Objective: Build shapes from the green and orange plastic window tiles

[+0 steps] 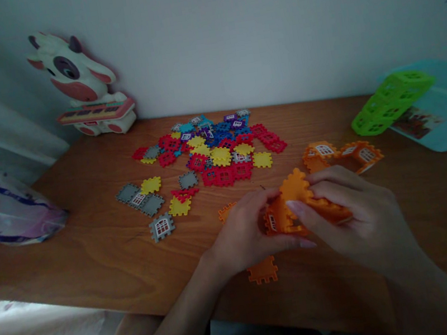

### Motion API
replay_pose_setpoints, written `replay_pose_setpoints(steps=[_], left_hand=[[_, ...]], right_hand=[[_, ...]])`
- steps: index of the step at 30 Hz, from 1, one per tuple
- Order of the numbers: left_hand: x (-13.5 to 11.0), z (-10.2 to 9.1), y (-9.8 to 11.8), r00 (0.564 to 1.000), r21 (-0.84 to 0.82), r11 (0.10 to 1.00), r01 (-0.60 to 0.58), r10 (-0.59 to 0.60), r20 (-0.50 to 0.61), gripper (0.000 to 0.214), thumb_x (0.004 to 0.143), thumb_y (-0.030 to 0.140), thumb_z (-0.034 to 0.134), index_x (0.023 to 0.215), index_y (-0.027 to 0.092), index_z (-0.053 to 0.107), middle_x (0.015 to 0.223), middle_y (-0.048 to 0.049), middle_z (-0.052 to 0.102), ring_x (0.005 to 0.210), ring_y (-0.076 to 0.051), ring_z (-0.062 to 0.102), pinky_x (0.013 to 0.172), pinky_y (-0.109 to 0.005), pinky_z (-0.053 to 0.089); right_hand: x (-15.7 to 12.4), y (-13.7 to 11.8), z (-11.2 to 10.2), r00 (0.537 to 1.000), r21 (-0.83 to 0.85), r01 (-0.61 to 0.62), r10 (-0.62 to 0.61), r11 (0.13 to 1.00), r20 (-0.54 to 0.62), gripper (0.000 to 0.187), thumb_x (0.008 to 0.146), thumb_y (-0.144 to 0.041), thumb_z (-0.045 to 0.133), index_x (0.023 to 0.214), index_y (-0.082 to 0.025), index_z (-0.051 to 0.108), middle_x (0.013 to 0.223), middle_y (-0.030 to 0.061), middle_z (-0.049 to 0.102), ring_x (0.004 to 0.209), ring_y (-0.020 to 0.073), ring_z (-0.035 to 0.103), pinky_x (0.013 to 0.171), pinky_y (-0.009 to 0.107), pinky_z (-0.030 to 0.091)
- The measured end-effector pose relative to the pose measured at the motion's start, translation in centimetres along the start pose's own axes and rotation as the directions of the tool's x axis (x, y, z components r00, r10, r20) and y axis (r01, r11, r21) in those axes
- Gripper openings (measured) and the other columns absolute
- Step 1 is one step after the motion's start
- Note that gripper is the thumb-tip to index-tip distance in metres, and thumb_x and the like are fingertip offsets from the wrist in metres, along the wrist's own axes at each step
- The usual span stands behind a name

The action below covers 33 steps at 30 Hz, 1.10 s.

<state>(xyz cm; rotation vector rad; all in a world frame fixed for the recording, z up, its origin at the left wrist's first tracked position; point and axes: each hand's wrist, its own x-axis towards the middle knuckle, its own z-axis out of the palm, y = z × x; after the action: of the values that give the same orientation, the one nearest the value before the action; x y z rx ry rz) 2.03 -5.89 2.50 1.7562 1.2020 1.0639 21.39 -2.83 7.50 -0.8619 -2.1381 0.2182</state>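
My left hand (240, 233) grips the left side of an orange structure of interlocking building tiles (294, 187), thumb along the bottom and fingers behind. My right hand (359, 219) pinches an upright orange tile at the structure's right, its thumb pressed on the front face. A white window shows on the structure's left wall. Whether the upright tile is fully joined cannot be seen. Below my left wrist lies a loose orange tile (263, 271), and another orange tile (227, 211) is partly hidden behind that hand. Beyond my right hand stands another joined group of orange window tiles (322, 150).
A pile of red, yellow, blue and purple tiles (222, 156) lies mid-table. Grey tiles (161, 226) sit to its left. A green tile tower (391, 101) leans on a light blue container (446, 104). A cow toy keyboard (91, 109) and plastic bag (4, 202) are left.
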Motion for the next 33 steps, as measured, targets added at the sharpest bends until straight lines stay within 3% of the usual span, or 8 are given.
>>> replay_pose_setpoints(steps=[7,10,17,22,26,33], left_hand=[[0.1,-0.2,0.1,0.998,-0.087,0.994,0.064,-0.063,0.004,0.065,0.065,0.039,0.095,0.121,0.021,0.066,0.119,-0.0076,0.075,0.102,-0.024,0.072,0.093,-0.040,0.059],[0.1,-0.3,0.1,0.998,-0.116,0.992,0.055,-0.054,0.016,0.069,0.067,0.039,0.095,0.127,0.024,0.066,0.123,-0.0068,0.074,0.105,-0.023,0.072,0.094,-0.040,0.059],[0.2,-1.4,0.3,0.995,-0.103,0.994,0.023,-0.013,0.100,0.071,0.067,0.039,0.095,0.131,0.024,0.067,0.124,-0.0068,0.075,0.112,-0.024,0.071,0.101,-0.040,0.057],[0.2,-0.7,-0.3,0.999,-0.006,0.999,-0.044,0.044,0.019,0.073,0.064,0.044,0.095,0.129,0.024,0.068,0.123,-0.0077,0.076,0.108,-0.026,0.073,0.097,-0.040,0.059],[0.1,0.0,-0.6,0.997,-0.015,0.999,-0.052,0.051,-0.050,0.076,0.061,0.048,0.096,0.127,0.022,0.068,0.118,-0.0085,0.077,0.105,-0.026,0.074,0.094,-0.041,0.060],[0.2,0.4,-0.2,0.994,-0.010,1.000,-0.025,0.024,-0.107,0.065,0.061,0.047,0.096,0.113,0.019,0.070,0.108,-0.0061,0.077,0.097,-0.023,0.073,0.089,-0.038,0.060]], right_hand=[[-0.1,-0.3,-0.2,0.998,0.021,0.024,-0.023,0.999,-0.065,0.014,0.089,-0.017,0.070,0.082,-0.026,0.062,0.086,0.0032,0.068,0.074,0.0201,0.066,0.064,0.035,0.054],[-0.3,0.0,-0.5,0.989,-0.006,-0.002,0.001,1.000,-0.148,0.013,0.089,-0.019,0.072,0.084,-0.027,0.063,0.088,0.0029,0.070,0.076,0.0212,0.068,0.066,0.036,0.055],[-0.5,0.4,-0.8,0.980,-0.085,-0.110,0.094,0.990,-0.175,0.010,0.096,-0.028,0.067,0.087,-0.027,0.062,0.080,0.0017,0.066,0.068,0.0189,0.062,0.061,0.034,0.051],[-0.4,-0.2,-0.9,0.985,-0.089,-0.079,0.064,0.993,-0.159,0.019,0.095,-0.027,0.067,0.079,-0.027,0.058,0.067,-0.0015,0.058,0.057,0.0162,0.054,0.054,0.033,0.042],[-0.3,-0.4,-0.9,0.992,-0.080,-0.021,0.010,0.997,-0.130,0.017,0.095,-0.023,0.067,0.081,-0.027,0.058,0.069,-0.0005,0.064,0.064,0.0184,0.060,0.058,0.034,0.045],[-0.1,-0.4,-0.5,0.995,-0.082,0.062,-0.068,0.995,-0.077,0.019,0.090,-0.018,0.068,0.076,-0.024,0.057,0.069,0.0009,0.065,0.065,0.0185,0.057,0.063,0.035,0.046]])
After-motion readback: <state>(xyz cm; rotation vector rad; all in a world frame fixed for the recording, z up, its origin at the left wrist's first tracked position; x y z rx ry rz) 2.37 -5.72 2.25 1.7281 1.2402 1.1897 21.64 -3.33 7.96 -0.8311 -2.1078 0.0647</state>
